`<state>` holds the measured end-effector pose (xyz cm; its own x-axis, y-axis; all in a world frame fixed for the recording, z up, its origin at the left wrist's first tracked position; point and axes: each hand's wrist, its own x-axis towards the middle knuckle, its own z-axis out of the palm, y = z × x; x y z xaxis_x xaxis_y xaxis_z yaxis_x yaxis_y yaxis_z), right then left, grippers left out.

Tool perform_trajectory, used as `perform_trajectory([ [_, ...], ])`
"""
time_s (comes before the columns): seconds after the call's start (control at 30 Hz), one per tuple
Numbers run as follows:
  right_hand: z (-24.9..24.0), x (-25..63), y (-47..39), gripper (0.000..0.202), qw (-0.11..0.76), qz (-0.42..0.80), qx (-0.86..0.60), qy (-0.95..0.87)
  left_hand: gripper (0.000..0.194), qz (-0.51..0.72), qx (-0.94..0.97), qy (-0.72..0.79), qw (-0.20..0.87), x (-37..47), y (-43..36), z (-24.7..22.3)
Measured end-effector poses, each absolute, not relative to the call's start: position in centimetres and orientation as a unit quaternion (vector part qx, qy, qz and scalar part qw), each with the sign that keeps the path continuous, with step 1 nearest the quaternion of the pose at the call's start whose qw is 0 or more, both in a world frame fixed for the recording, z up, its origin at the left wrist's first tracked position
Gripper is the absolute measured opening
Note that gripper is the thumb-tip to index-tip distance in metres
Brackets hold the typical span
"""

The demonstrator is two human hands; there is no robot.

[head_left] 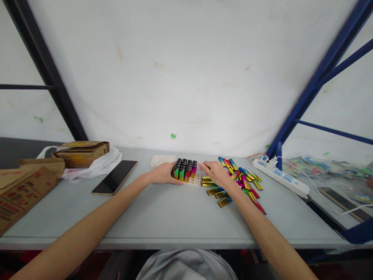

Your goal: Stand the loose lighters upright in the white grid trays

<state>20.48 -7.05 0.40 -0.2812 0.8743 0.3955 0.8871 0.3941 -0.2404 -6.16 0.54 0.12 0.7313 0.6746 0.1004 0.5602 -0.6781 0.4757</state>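
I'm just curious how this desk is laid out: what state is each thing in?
Near tray: partly filled
Black-topped pieces: upright
Far tray: no pieces visible
Loose shiny pieces: scattered, overlapping
Left-side phone: flat, screen dark
Power strip: plugged into
Left hand: curved around black-topped pieces
Right hand: fingers bent, grip unclear

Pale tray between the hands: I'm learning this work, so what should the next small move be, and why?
I'd probably have the right hand stand one piece from the loose pile in the pale tray: its near right part shows bare cells beside the upright pieces, while the left hand cups their other side.
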Motion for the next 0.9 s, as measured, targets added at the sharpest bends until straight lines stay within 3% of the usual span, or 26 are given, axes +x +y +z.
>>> perform_trajectory([
  [0.13, 0.3, 24.6, -6.8, 0.036, 0.263, -0.051, -0.547, -0.794, 0.086, 0.134, 0.906, 0.344, 0.206, -6.2, 0.7, 0.1],
  [0.2, -0.3, 26.7, -6.6, 0.027, 0.234, -0.062, -0.55, -0.799, 0.086, 0.131, 0.906, 0.345, 0.207, -6.1, 0.6, 0.2],
  [0.43, -1.7, 29.3, -5.6, 0.024, 0.172, 0.008, -0.571, -0.803, 0.086, 0.133, 0.906, 0.342, 0.212, -6.1, 0.4, 0.4],
  [0.67, -1.7, 28.6, -5.5, 0.018, 0.215, -0.007, -0.546, -0.809, 0.085, 0.13, 0.902, 0.353, 0.21, -6.0, 0.3, 0.3],
  [0.9, 0.6, 25.9, -7.0, 0.042, 0.378, 0.014, -0.581, -0.72, 0.086, 0.134, 0.905, 0.344, 0.213, -6.1, 0.4, 0.3],
])
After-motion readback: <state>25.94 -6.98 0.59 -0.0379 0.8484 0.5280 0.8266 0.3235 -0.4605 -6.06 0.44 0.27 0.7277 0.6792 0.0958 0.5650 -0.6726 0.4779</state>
